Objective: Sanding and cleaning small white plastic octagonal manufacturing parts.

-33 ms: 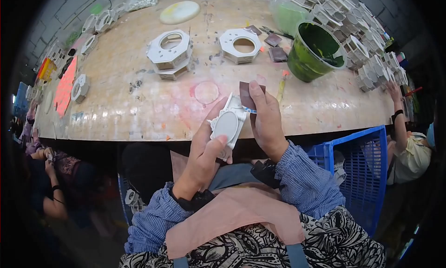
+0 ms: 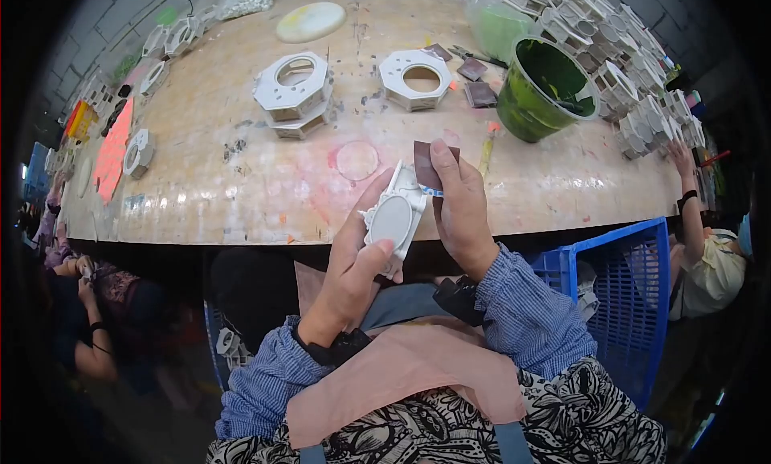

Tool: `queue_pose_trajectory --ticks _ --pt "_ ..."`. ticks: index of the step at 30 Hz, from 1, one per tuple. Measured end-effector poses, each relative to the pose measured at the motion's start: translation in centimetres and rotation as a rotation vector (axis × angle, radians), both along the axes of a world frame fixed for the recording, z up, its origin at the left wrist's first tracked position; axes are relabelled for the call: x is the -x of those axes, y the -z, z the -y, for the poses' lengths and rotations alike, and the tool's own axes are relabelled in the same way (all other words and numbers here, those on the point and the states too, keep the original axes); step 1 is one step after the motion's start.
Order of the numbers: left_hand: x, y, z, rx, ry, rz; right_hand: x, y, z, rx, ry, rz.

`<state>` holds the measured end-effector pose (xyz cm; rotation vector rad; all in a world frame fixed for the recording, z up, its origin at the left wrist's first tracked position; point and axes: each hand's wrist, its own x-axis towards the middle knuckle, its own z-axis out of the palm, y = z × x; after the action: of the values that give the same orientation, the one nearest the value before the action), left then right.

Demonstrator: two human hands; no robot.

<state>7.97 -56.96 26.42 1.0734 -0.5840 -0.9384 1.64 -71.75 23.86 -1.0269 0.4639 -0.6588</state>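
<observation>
In front of the table's near edge, my left hand (image 2: 348, 263) is closed round a white molded piece (image 2: 390, 221) with an oval panel and a scrolled edge, its thumb pressing on the lower part of the oval. My right hand (image 2: 459, 203) pinches a brown square of sandpaper (image 2: 428, 165) between thumb and fingers, close beside the upper right of the white piece. Whether the sandpaper touches the piece I cannot tell. Some of the right fingers are hidden behind the sandpaper and the piece.
On the table (image 2: 305, 199) stand stacked white octagonal frames (image 2: 293, 90) and another octagonal frame (image 2: 415, 78). Brown sandpaper squares (image 2: 480, 94) lie by a green-stained bucket (image 2: 534, 102). Many white pieces (image 2: 590, 30) are heaped at far right. A blue basket (image 2: 618, 295) stands at my right; people sit on both sides.
</observation>
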Motion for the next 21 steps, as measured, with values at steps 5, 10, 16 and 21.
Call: queue_pose_trajectory --ticks 5,10,16,21 --pt "0.1 -0.4 0.2 0.008 0.028 0.033 -0.2 -0.5 0.0 0.047 0.006 0.053" --pt "0.5 -0.7 0.8 -0.177 -0.025 0.077 0.3 -0.4 -0.7 0.076 -0.004 0.037" --pt "-0.2 -0.5 1.5 -0.002 0.045 -0.362 0.2 -0.6 -0.5 0.158 0.037 0.053" --pt "-0.3 -0.4 1.9 -0.038 0.057 -0.387 0.1 -0.1 0.3 0.097 0.039 0.064"
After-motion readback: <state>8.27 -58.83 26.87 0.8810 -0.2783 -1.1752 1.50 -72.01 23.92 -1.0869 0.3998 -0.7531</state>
